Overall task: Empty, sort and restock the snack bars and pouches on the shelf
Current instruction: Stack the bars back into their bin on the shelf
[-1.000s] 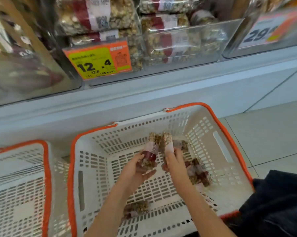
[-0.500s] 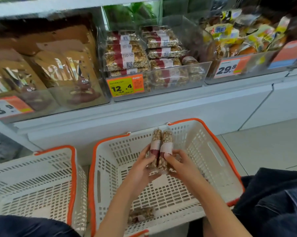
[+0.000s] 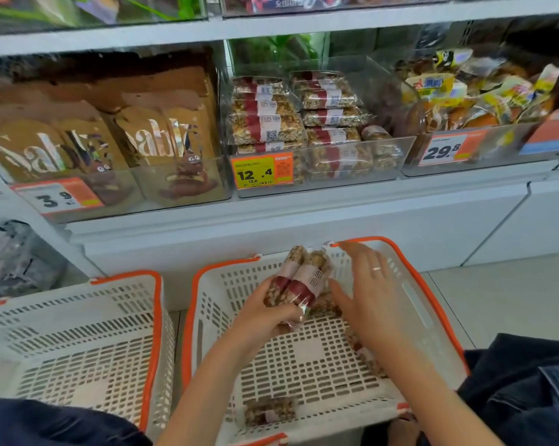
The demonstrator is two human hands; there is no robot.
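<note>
Left hand (image 3: 265, 312) covers the lower ends of the two clear-wrapped, red-banded nut bars (image 3: 299, 278) it grips. Right forearm hides most of another bar (image 3: 366, 357) lying in the white perforated orange-rimmed basket (image 3: 304, 358). Second white basket (image 3: 78, 329) cut off at the left edge. Small print on the yellow-orange 12.4 price tag (image 3: 262, 171) too small to read. Grey crumpled bag (image 3: 11, 255), lower left: blurred, contents unclear.

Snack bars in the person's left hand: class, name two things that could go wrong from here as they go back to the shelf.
1. The left hand grips two snack bars by their lower ends only, and the right hand is open beside them; one bar might slip into the basket.
2. The clear bin already holds stacked bars, so pushing more in could topple them.
</note>
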